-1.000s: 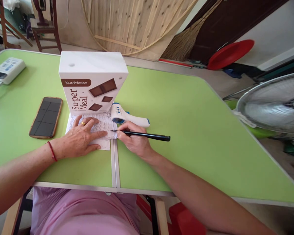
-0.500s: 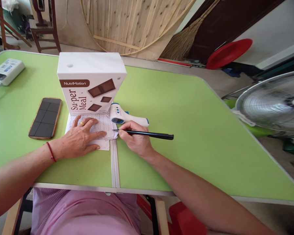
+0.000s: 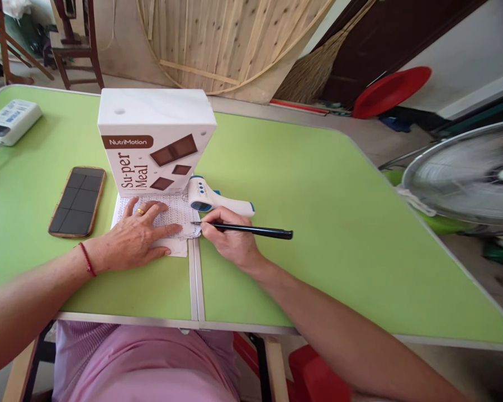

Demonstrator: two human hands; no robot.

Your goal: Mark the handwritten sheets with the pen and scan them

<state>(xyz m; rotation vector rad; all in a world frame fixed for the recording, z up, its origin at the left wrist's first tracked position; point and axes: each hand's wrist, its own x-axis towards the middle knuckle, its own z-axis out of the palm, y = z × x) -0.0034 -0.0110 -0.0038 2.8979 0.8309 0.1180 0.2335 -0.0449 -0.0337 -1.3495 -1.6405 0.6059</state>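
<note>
My left hand [image 3: 140, 235] lies flat with fingers spread on a sheet of paper [image 3: 176, 209] covered in dense handwriting. In my right hand [image 3: 233, 237] is a black pen [image 3: 255, 229], its tip at the right edge of the paper and its barrel pointing right. A white box [image 3: 129, 162] with brown lettering and chocolate pictures stands upright at the paper's far edge. Just beyond my right hand lies a white and blue infrared thermometer [image 3: 222, 202]. The paper is partly hidden by my left hand.
Left of the box is a phone [image 3: 77, 201] in a brown case. A white power bank [image 3: 12, 121] with a cable sits at the far left of the green table [image 3: 318, 268]. Beyond the table's right edge stands a fan [image 3: 465, 173]. A wooden chair [image 3: 73, 53] is behind.
My right hand and the pen have shifted very slightly to the left. The left hand, box, thermometer and phone stay where they were.
</note>
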